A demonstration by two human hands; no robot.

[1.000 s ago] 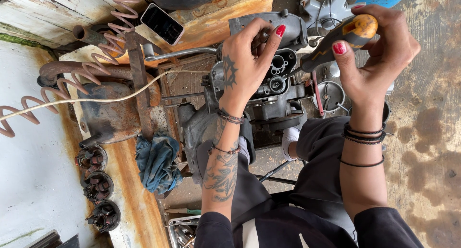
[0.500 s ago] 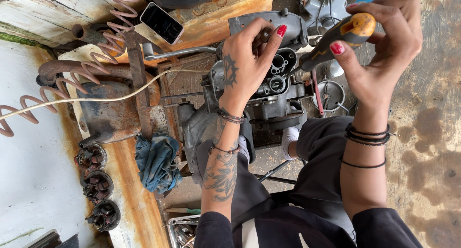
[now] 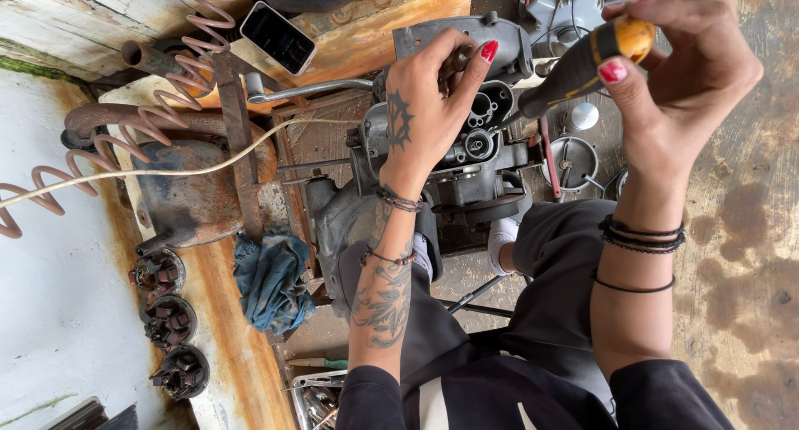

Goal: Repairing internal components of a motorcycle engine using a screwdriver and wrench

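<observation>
A grey metal carburettor-like engine part (image 3: 483, 139) sits in front of me at the edge of a rusty workbench. My left hand (image 3: 429, 105) rests on top of it, fingers curled around its upper body. My right hand (image 3: 678, 72) grips the orange-and-black handle of a screwdriver (image 3: 587, 59), whose shaft points down-left into the part's top near the round bores. Both wrists wear dark bands; my dark trousers fill the bottom of the view.
A phone (image 3: 279, 37) lies on the wooden bench top. A rusty vise (image 3: 196, 180), a coiled hose (image 3: 108, 155), a blue rag (image 3: 270, 280) and three round brush-holder parts (image 3: 171, 322) lie at left. Round metal lids (image 3: 574, 159) sit on the stained floor.
My right hand has turned slightly on the screwdriver handle, fingers shifting around it. The left hand stays on the part.
</observation>
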